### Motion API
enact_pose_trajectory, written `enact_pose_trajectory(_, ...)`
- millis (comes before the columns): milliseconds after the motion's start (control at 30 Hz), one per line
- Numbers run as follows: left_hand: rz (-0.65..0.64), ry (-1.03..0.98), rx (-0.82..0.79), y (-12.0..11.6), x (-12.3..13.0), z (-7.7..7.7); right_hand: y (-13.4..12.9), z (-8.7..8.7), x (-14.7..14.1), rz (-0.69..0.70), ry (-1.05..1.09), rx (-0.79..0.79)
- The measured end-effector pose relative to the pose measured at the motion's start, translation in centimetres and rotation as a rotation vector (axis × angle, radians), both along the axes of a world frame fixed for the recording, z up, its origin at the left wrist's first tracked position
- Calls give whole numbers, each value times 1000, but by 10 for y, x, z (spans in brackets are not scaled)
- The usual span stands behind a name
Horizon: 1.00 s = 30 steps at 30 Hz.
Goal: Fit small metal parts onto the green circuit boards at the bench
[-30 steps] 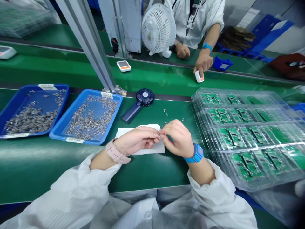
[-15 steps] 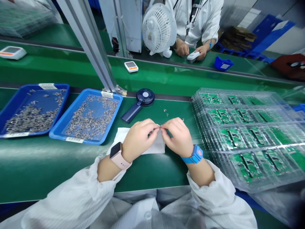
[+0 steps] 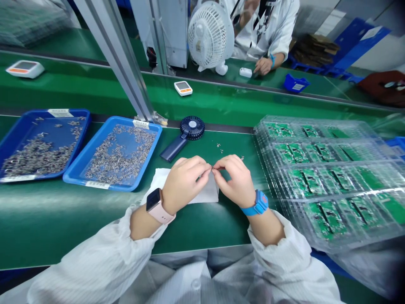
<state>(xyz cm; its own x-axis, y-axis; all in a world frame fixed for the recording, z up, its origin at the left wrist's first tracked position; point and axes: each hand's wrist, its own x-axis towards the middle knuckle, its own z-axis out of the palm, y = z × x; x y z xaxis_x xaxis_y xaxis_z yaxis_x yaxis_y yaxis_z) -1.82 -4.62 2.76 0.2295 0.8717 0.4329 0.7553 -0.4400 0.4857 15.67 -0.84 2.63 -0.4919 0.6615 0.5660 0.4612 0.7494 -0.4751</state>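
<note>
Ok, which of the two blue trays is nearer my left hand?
The lighter blue tray, on the right of the pair; the darker blue tray lies beyond it from your left hand.

Bright, cool light fell from above, and glare streaked the green workbench (image 3: 120, 228) and clear plastic trays (image 3: 357, 240)! The edges stretched and smeared, the far corners softly blurred.

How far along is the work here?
Possibly done: green boards in clear trays, though I can't tell if they're finished. In hand: the left hand and right hand pinch what looks like a tiny piece. Apparently left: small metal parts filling much of two blue trays, plus loose pieces nearby.
</note>
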Motion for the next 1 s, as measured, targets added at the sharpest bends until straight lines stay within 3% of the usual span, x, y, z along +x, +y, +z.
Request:
enact_pose_trajectory(167,-20,20,5,-2,0,0,1,2,0,-4,32,-92)
enact_pose_trajectory(300,-30,16,-21,-1,0,3,2,1,0,8,35,-80)
enact_pose_trajectory(433,-65,-4,-169,6,-15,13,2,1,1,16,-4,-66)
enact_pose_trajectory(533,-92,77,-272,6,-34,19,-1,0,0,97,-65,-81)
enact_pose_trajectory(667,-61,238,-301,-7,-46,14,-9,-4,-4,206,-189,-109)
enact_pose_trajectory(800,-13,372,-287,-20,-46,7,-14,-9,-9,226,-285,-122)
enact_pose_trajectory(1000,-33,440,-260,-19,-46,6,-17,-11,-13,226,-332,-175)
